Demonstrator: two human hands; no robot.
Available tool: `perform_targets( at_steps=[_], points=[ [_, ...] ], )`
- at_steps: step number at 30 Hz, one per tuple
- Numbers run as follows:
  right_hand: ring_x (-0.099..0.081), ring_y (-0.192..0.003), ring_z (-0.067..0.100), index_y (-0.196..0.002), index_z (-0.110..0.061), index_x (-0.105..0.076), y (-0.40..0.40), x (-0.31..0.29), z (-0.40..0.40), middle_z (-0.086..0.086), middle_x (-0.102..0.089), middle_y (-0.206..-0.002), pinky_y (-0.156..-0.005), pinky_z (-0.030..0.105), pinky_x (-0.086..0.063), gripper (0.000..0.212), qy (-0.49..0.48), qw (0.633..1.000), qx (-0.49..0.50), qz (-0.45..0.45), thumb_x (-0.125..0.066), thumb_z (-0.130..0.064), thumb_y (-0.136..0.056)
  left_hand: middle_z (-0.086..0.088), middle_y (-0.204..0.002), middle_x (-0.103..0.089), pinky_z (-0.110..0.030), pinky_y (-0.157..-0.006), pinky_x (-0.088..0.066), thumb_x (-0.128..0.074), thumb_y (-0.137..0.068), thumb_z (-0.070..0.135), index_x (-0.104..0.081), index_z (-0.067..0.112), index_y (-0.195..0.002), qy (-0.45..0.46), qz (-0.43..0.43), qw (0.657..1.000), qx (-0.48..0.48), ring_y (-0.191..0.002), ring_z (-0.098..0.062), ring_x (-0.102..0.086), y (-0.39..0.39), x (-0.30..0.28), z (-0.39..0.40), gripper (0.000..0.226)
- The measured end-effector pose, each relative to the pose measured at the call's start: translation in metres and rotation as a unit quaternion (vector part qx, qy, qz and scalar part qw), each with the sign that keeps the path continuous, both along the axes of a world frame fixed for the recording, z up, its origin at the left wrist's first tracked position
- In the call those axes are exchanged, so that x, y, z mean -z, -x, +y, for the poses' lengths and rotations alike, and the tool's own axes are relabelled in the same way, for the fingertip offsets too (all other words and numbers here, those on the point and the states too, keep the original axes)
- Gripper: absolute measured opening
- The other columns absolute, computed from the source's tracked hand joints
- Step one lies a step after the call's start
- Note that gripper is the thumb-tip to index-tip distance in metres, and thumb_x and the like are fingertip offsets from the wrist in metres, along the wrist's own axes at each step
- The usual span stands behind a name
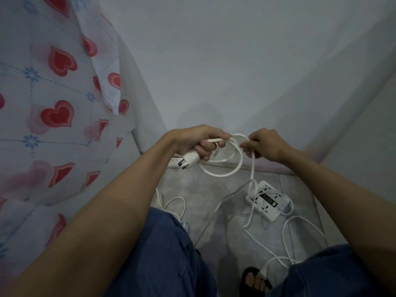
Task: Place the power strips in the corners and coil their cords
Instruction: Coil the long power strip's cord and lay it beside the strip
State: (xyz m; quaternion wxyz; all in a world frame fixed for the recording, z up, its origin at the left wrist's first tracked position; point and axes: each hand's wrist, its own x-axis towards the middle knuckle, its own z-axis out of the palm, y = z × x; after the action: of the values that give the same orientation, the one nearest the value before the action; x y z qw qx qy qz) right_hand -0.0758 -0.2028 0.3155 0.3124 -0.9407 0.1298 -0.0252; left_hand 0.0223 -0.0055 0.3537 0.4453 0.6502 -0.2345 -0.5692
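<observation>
Upper centre: my hands have open air before the bare wall (214, 61) | Left of frame: heart-print curtain (53, 93) blocks reach | Lower centre floor (203, 189): loose cords (300, 232) and power strip (269, 199) obstruct | Bottom: my knees (167, 254) crowd passage.

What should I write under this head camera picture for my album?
Left hand grips a white plug while right hand loops its cord; another power strip lies on the floor.

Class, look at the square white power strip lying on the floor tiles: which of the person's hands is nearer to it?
Right. The right hand pinches the cord above the square power strip; the left hand grips the plug farther off to the left.
</observation>
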Motion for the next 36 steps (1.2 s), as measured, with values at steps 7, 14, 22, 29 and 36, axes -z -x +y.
perform_targets(
  at_steps=[7, 14, 22, 29, 36],
  points=[
    [-0.064, -0.069, 0.019, -0.084, -0.006, -0.064, 0.006, 0.021, 0.018, 0.016, -0.068, -0.085, -0.07, 0.024, -0.056, 0.02, -0.206, 0.975, 0.0, 0.088, -0.051, -0.011, -0.098, 0.008, -0.027, -0.031, -0.013, -0.042, -0.038, -0.046, -0.092, 0.032, -0.049, 0.013, -0.065, 0.238, 0.254, 0.921, -0.173, -0.02, -0.004, -0.029, -0.014, -0.006, 0.011, 0.033],
    [-0.063, -0.099, 0.019, -0.09, -0.01, -0.071, 0.004, 0.019, 0.037, 0.012, -0.069, -0.106, -0.095, 0.036, -0.044, 0.028, -0.485, 0.865, -0.009, 0.128, -0.046, -0.019, -0.098, 0.007, -0.03, -0.033, -0.013, -0.049, -0.044, -0.038, -0.099, 0.016, -0.04, 0.011, -0.057, 0.365, 0.41, 0.728, -0.412, -0.023, -0.007, -0.032, -0.029, 0.006, 0.004, 0.042],
    [-0.045, -0.056, 0.014, -0.094, -0.008, -0.058, 0.001, 0.019, 0.043, 0.001, -0.042, -0.066, -0.08, 0.038, -0.052, 0.045, -0.506, 0.847, 0.002, 0.165, -0.031, -0.044, -0.102, -0.003, -0.038, -0.034, -0.016, -0.041, -0.043, -0.031, -0.075, -0.012, -0.033, 0.014, -0.051, 0.389, 0.398, 0.586, -0.588, -0.035, -0.014, -0.038, -0.039, 0.022, 0.004, 0.035],
    [-0.022, -0.05, 0.009, -0.11, -0.011, -0.055, -0.001, 0.013, 0.053, -0.005, -0.025, -0.061, -0.05, 0.023, -0.029, 0.058, -0.437, 0.89, -0.043, 0.119, -0.035, -0.062, -0.092, -0.003, -0.032, -0.038, -0.022, -0.043, -0.036, -0.036, -0.06, -0.008, -0.032, 0.014, -0.056, 0.371, 0.312, 0.562, -0.67, -0.044, -0.015, -0.037, -0.051, 0.027, 0.03, 0.023],
    [-0.016, -0.05, 0.012, -0.1, -0.012, -0.062, 0.012, 0.01, 0.025, 0.001, -0.02, -0.058, -0.044, 0.021, -0.021, 0.023, -0.331, 0.932, -0.118, 0.09, -0.043, -0.025, -0.102, -0.004, -0.034, -0.038, -0.026, -0.056, -0.037, -0.034, -0.074, -0.009, -0.032, 0.013, -0.058, 0.337, 0.277, 0.575, -0.692, -0.051, -0.018, -0.036, -0.071, 0.046, 0.048, 0.027]
  ],
)
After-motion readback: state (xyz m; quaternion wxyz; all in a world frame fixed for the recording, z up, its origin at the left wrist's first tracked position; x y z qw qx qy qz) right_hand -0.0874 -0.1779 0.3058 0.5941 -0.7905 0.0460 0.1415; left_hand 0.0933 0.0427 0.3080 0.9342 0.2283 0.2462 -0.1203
